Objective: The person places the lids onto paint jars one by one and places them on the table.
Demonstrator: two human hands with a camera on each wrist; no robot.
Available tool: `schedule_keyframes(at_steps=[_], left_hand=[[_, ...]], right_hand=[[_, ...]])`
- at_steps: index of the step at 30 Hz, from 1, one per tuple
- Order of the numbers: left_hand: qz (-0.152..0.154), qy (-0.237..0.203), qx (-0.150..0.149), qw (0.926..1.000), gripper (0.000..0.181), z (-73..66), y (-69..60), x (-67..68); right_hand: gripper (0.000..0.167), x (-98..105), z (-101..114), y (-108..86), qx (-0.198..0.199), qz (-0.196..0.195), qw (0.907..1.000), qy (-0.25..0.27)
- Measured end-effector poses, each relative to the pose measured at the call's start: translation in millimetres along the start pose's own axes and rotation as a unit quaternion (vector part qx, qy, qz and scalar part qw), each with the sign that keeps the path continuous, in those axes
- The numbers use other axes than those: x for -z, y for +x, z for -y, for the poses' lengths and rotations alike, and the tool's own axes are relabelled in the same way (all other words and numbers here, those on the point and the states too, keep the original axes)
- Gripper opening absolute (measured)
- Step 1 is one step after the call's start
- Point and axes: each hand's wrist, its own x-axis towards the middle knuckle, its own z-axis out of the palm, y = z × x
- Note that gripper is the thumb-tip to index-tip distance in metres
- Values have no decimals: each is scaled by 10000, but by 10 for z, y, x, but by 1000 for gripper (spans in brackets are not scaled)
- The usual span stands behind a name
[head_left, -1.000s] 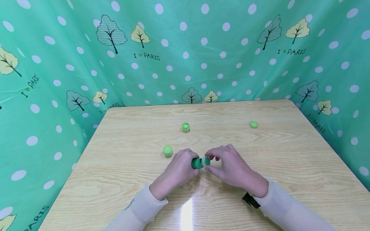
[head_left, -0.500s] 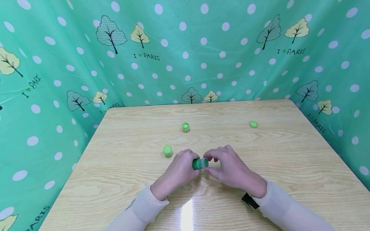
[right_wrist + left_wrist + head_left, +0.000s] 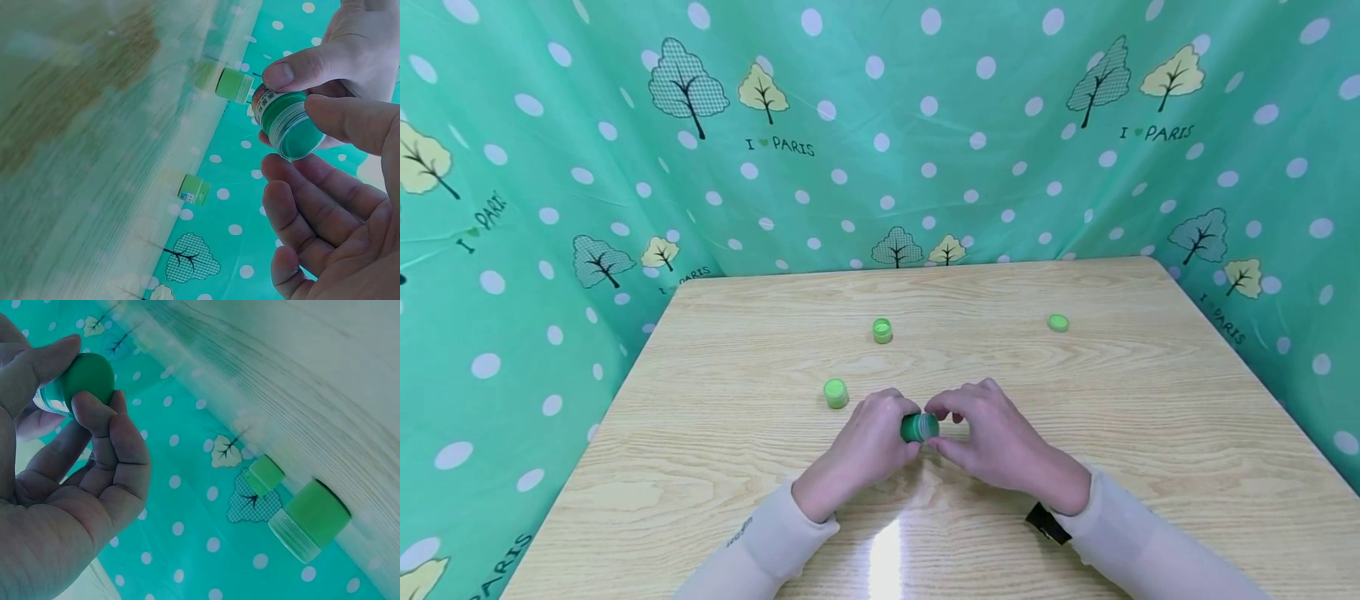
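In the head view, my left hand (image 3: 874, 437) grips a small dark green paint jar (image 3: 912, 428) tilted on its side above the table. Its rounded green base (image 3: 94, 374) faces the left wrist camera, held by curled fingers and thumb. Over the jar's mouth sits a clear ribbed lid (image 3: 299, 134). My right hand (image 3: 1000, 437) pinches that lid at its rim with thumb and fingertips, its other fingers loosely bent. A light green jar (image 3: 835, 393) with a lid on it stands just left of my left hand.
Farther back on the wooden table (image 3: 760, 333) stands another light green jar (image 3: 882, 331), which looks lidless. A flat light green lid (image 3: 1057, 323) lies at the back right. Behind the table hangs a dotted green curtain (image 3: 925, 183).
The lid, earlier tilted and apart from the jar's mouth, has come onto it. My right hand has shifted slightly left with the lid. The jar has turned a little. The other jars have not moved.
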Motion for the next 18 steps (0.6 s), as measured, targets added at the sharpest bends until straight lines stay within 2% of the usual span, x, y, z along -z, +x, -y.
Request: schedule_keyframes(at_steps=[9,18], left_hand=[[12,-26,-5,10000,16,-2,-4,14],[-5,-22,7,10000,17,-6,2,20]], right_hand=[[33,-1,3,6,-13,55,10000,-25],[26,-9,-1,10,-35,93,9999,-70]])
